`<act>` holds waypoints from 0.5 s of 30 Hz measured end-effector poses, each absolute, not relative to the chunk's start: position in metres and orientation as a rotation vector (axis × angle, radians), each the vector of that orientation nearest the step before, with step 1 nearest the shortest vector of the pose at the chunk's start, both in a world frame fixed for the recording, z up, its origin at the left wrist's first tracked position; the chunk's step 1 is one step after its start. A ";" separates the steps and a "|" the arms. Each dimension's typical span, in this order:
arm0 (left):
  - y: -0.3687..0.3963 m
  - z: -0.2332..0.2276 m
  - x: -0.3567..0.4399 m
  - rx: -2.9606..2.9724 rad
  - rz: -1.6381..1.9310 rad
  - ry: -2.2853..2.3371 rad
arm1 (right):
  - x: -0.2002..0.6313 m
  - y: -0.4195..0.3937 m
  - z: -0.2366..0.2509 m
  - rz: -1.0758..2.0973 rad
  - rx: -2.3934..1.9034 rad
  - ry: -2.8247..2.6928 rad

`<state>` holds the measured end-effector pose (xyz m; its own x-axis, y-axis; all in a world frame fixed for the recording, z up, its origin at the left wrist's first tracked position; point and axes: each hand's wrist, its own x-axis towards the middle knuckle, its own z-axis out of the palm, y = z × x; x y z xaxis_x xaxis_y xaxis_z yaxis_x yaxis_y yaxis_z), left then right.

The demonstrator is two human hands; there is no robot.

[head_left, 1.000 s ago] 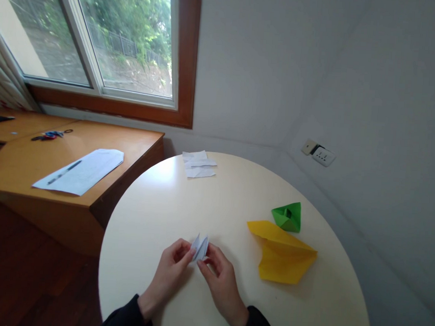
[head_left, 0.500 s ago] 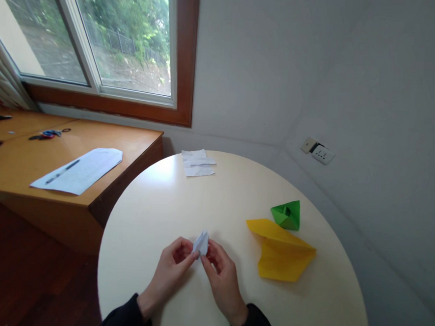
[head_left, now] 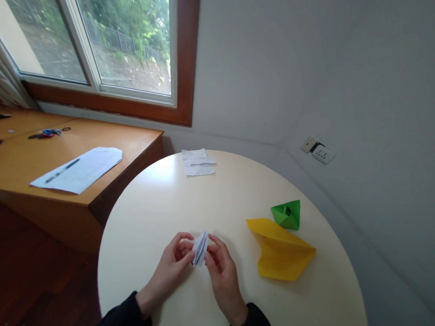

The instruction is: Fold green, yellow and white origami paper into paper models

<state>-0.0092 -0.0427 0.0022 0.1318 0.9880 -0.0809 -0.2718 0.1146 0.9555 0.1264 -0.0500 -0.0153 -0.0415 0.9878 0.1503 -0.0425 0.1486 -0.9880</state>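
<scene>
Fingers (head_left: 189, 253) of the left hand (head_left: 166, 273) and right hand (head_left: 223, 276) pinch a small folded white paper piece (head_left: 200, 247) from both sides, holding it edge-up just above the round cream bench (head_left: 156, 203), whose smooth, faintly glossy top would likely let a dropped piece slide. Risk, as judged: thin, sharply creased paper could tear or take a stray crease if the pinch tightens unevenly, and the narrow pleats could spring open if either grip slackens. Right of the hands lie a matte yellow folded sheet (head_left: 281, 253), broad and angular, and touching its far edge a smaller green paper boat-like form (head_left: 287, 215); flat white scraps (head_left: 198, 162) sit at the far rim.
</scene>
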 end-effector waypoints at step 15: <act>-0.044 0.002 -0.008 0.901 1.145 0.991 | 0.133 -0.046 -0.015 0.892 -1.123 -1.417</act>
